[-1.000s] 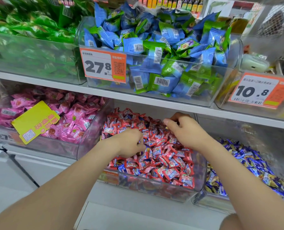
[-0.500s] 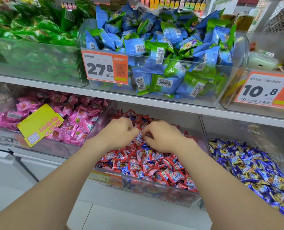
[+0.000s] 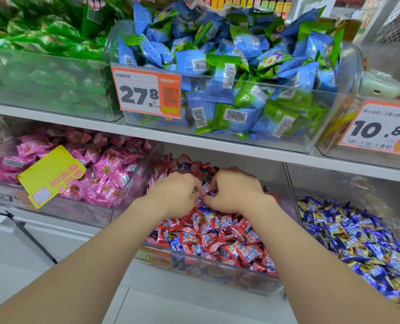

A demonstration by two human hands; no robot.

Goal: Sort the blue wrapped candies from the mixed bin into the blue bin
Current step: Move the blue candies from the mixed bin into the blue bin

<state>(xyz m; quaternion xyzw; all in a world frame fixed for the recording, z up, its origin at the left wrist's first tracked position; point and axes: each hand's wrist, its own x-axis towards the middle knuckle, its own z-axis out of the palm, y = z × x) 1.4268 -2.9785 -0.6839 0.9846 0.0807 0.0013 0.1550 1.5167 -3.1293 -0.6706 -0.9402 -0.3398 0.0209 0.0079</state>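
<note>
Head, hands (image 3: 235, 192) masking candies (image 3: 217, 232), pink bin (image 3: 89, 213) beside

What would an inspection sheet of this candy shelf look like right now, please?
Surface: white shelf board carrying clear bins; a second row of bins below it.
Job's things: mixed bin full of red candies with blue candies scattered through; blue bin to its right, partly filled.
Clutter: yellow tag lying askew on the pink candies.
Grippers: left hand and right hand side by side in the mixed bin, fingers curled into the pile; what they hold is hidden.
Cables: nothing seen for certain; a dark line low left, cannot tell what.
Surroundings: green packets, blue-green packets, price tag 27.8 and price tag 10.8 above.
</note>
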